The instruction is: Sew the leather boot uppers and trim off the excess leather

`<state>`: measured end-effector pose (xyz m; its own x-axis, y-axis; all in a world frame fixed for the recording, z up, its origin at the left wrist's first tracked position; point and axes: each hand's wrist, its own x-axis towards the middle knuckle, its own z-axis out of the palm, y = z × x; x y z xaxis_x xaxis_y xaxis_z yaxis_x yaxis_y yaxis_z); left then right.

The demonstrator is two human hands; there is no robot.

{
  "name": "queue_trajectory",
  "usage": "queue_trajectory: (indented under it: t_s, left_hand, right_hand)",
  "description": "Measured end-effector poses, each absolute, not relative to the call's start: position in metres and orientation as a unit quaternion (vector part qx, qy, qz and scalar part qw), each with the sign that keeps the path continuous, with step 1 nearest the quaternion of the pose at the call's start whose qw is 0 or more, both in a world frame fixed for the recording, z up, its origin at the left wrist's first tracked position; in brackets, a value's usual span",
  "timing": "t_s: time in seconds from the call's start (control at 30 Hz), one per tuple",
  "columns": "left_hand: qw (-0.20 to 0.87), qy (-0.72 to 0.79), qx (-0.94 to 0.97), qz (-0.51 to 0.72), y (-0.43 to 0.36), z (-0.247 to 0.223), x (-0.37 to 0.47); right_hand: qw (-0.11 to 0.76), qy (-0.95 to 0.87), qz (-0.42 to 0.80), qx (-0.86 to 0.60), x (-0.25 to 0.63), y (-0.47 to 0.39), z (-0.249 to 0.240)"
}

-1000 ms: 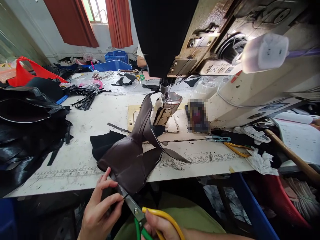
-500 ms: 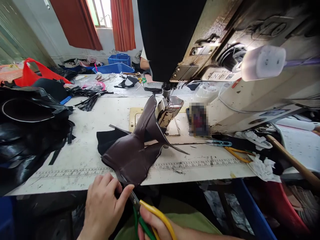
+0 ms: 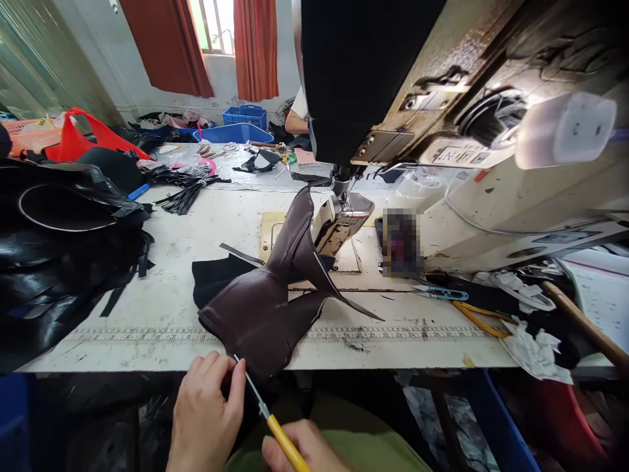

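A dark brown leather piece point(image 3: 250, 311) lies at the table's front edge, its upper part rising beside the sewing machine's post point(image 3: 339, 226). Black fabric point(image 3: 216, 275) shows beneath its left side. My left hand point(image 3: 206, 406) is closed at the leather's lower left edge, thumb and fingers pinched on it. In my right hand point(image 3: 304, 446) are scissors point(image 3: 263, 406) with a yellow handle. Their blades look nearly together, and the tips point up to the leather edge beside my left thumb.
Shiny black pieces point(image 3: 63, 262) are heaped on the left. Blue thread snips point(image 3: 442, 293), yellow-handled pliers point(image 3: 479, 318) and crumpled white paper point(image 3: 535, 351) lie at the right. Beyond the table are blue baskets point(image 3: 246, 117) and a person's arm point(image 3: 297, 122).
The scissors have turned, so their green handle no longer shows, and their blade tips now show by my left thumb. The leather's lower part has shifted slightly. The whole view has swung a little left.
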<state>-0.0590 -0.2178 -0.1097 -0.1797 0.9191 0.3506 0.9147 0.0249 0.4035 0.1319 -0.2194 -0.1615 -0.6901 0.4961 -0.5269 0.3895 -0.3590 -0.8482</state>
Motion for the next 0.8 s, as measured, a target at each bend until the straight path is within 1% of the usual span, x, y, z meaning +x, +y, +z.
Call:
queue_trajectory:
  t_s: [0.1,0.2,0.3,0.4,0.53,0.63,0.8]
  left_hand:
    - [-0.024,0.678,0.676,0.288,-0.217,-0.106,-0.065]
    - [0.032,0.629,0.72,0.292,-0.22,-0.098,-0.07]
    - [0.094,0.647,0.701,0.285,-0.223,-0.09,-0.067]
    - [0.114,0.669,0.679,0.28,-0.226,-0.085,-0.062]
    - [0.143,0.658,0.683,0.285,-0.23,-0.083,-0.064]
    - [0.17,0.65,0.688,0.275,-0.234,-0.083,-0.069]
    - [0.205,0.641,0.698,0.246,-0.241,-0.079,-0.078]
  right_hand:
    - [0.035,-0.456,0.821,-0.342,0.136,-0.222,-0.162]
    - [0.036,-0.378,0.871,-0.313,0.137,-0.227,-0.164]
    - [0.047,-0.332,0.887,-0.317,0.138,-0.232,-0.169]
    - [0.051,-0.287,0.902,-0.317,0.139,-0.236,-0.179]
    - [0.025,-0.272,0.909,-0.314,0.137,-0.237,-0.187]
    - [0.003,-0.272,0.909,-0.316,0.133,-0.231,-0.179]
    - [-0.008,-0.294,0.893,-0.34,0.139,-0.219,-0.16]
